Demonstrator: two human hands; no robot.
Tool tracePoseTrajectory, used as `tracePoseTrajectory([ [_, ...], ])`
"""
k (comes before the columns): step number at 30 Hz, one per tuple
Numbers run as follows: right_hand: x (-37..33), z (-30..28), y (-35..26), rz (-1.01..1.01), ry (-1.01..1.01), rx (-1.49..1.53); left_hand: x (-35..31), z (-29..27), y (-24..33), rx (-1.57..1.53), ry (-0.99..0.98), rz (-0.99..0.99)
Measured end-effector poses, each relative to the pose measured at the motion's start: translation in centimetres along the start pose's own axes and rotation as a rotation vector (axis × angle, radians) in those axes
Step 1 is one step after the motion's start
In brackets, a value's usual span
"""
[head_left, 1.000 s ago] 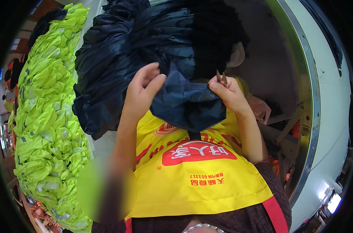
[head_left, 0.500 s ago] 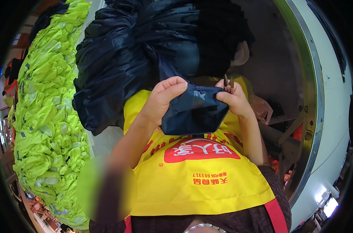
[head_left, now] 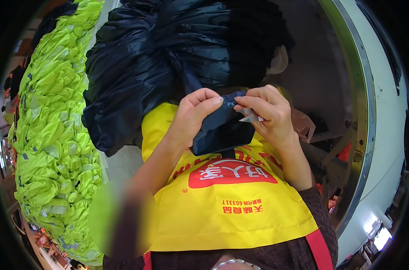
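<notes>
Far to my left lies a long heap of bright yellow-green garments (head_left: pixel 51 135), bunched tight and stacked out of my way. Beside it, toward the middle, a big pile of dark navy fabric (head_left: pixel 155 63) spills over the table, its near edge hanging down to my lap so I can draw from it without reaching.

My left hand (head_left: pixel 193 119) is curled shut on a small folded piece of navy cloth (head_left: pixel 222 130), thumb pressed along its top edge to keep that edge taut and raised in front of my yellow apron (head_left: pixel 227 211). My right hand (head_left: pixel 267 114) meets it at the same edge, fingers (head_left: pixel 249 101) pinched on the cloth there, with a small pale, pointed thing (head_left: pixel 252 118) tucked beneath them; whether it is a tool or a tag I cannot tell.
</notes>
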State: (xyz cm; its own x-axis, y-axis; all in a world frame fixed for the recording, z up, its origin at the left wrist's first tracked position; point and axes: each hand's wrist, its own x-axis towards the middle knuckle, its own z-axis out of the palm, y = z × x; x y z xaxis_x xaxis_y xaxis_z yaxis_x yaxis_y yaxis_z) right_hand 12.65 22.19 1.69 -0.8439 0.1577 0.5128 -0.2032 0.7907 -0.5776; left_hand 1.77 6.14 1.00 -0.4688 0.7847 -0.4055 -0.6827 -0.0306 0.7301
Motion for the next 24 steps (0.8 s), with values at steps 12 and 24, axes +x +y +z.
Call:
tracePoseTrajectory([
  [12,-0.4,-1.3,-0.8,0.294,0.036,0.373,0.1,1.5,0.1,0.352,0.002,0.052],
  [24,-2.6,-3.2,-0.9,0.111,-0.164,-0.086,0.4,0.5,0.4,-0.007,-0.081,-0.125],
])
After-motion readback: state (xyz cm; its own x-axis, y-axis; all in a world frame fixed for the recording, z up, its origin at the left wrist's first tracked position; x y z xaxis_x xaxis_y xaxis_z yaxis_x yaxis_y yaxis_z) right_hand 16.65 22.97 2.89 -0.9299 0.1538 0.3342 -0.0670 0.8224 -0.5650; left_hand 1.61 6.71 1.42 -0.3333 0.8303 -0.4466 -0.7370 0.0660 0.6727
